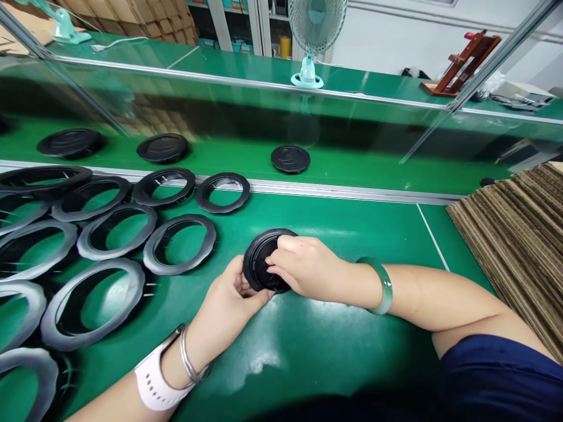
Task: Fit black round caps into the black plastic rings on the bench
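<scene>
My left hand (231, 305) grips a black round plastic cap (255, 258) by its left and lower rim, thumb along the near edge. The cap is tilted, its hollow, ridged inside turned up toward me, just above the green worktop. Over its right part my right hand (303, 264) reaches in with fingers bent and pressed together at the inner face. Whatever those fingertips pinch, if anything, is hidden. To the left of my hands, several black rings with wavy rims lie on the table, the closest being one ring (152, 255).
Beyond a metal rail (343, 190), a green conveyor belt (229, 153) carries several black round caps, one cap (290, 159) straight ahead. Stacked brown corrugated sheets (514, 234) stand at the right. A fan (307, 76) sits on the shelf behind the clear panel.
</scene>
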Demonstrator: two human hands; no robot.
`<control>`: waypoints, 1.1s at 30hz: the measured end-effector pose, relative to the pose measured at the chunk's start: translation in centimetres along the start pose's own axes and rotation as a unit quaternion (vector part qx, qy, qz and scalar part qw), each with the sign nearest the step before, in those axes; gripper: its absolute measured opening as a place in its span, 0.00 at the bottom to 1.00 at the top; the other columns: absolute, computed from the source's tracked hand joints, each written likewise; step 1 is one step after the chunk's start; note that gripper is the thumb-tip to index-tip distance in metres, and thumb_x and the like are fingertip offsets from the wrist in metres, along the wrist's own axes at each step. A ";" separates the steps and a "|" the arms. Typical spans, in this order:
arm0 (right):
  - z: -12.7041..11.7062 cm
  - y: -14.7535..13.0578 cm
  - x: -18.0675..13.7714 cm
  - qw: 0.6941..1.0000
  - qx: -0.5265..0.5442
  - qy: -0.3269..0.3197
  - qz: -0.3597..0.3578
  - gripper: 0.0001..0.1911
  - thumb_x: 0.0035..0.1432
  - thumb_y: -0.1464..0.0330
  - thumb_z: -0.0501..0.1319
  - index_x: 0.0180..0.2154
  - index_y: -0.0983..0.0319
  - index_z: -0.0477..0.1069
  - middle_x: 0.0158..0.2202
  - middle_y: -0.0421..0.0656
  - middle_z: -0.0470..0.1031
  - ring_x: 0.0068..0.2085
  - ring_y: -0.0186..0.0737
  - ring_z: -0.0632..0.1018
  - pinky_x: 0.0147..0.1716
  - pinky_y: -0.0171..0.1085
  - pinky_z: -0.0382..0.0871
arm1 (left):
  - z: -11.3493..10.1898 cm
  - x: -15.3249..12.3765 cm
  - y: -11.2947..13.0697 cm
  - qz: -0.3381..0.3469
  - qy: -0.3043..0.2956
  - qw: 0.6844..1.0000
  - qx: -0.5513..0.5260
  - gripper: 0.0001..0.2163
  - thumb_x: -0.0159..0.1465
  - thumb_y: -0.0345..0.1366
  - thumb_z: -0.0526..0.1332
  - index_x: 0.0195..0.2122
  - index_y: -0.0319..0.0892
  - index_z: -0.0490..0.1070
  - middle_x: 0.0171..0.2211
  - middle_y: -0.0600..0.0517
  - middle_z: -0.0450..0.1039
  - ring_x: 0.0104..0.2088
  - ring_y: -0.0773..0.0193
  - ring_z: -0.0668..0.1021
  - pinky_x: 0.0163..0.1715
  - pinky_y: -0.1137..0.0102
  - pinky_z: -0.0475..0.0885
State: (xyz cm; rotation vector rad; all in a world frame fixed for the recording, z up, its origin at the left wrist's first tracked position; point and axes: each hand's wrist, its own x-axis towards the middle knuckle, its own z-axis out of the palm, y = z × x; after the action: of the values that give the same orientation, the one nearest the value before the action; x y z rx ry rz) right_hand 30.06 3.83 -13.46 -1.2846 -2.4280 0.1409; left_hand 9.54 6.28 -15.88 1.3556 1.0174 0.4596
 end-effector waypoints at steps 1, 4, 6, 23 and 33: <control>0.2 0.0 0.0 1.000 0.012 0.004 0.007 0.04 0.67 0.71 0.60 0.40 0.66 0.73 0.35 0.46 0.68 0.33 0.41 0.69 0.32 0.38 0.65 | 0.0 0.0 0.0 0.001 -0.002 1.000 -0.004 0.26 0.55 0.43 0.73 0.49 0.42 0.62 0.39 0.50 0.78 0.40 0.56 0.80 0.39 0.66 0.77; 0.8 0.3 0.1 0.999 0.042 0.022 0.023 0.05 0.67 0.70 0.62 0.40 0.66 0.73 0.35 0.45 0.69 0.35 0.41 0.70 0.34 0.38 0.66 | -0.1 0.1 -0.1 -0.001 -0.003 1.000 -0.011 0.27 0.53 0.42 0.74 0.48 0.42 0.62 0.39 0.51 0.77 0.38 0.56 0.80 0.37 0.66 0.77; 1.1 0.5 0.1 0.998 0.052 0.031 0.023 0.05 0.67 0.70 0.62 0.40 0.66 0.73 0.35 0.45 0.69 0.35 0.42 0.71 0.34 0.38 0.66 | -0.2 0.0 -0.1 -0.004 -0.003 1.000 -0.013 0.28 0.53 0.42 0.75 0.48 0.42 0.62 0.39 0.51 0.77 0.38 0.56 0.80 0.37 0.66 0.77; 0.8 -1.0 -0.2 0.998 -0.055 0.033 0.016 0.12 0.67 0.72 0.60 0.51 0.70 0.70 0.35 0.47 0.68 0.33 0.43 0.70 0.31 0.39 0.68 | -0.2 -0.4 0.0 0.007 0.004 1.000 0.030 0.24 0.57 0.40 0.71 0.49 0.44 0.61 0.39 0.52 0.75 0.39 0.55 0.79 0.35 0.64 0.77; 0.7 -0.5 0.3 0.996 -0.032 0.084 0.020 0.15 0.68 0.69 0.59 0.54 0.68 0.70 0.42 0.52 0.71 0.42 0.49 0.71 0.40 0.47 0.71 | 0.1 0.0 -0.2 0.018 0.035 0.999 -0.028 0.29 0.54 0.42 0.73 0.51 0.43 0.60 0.45 0.47 0.76 0.44 0.51 0.80 0.42 0.61 0.77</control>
State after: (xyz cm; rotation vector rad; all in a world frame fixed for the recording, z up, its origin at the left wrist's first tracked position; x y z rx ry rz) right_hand 29.28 3.85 -13.84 -1.3168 -2.2814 -0.0343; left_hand 9.57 6.18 -16.05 1.3165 1.0308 0.5611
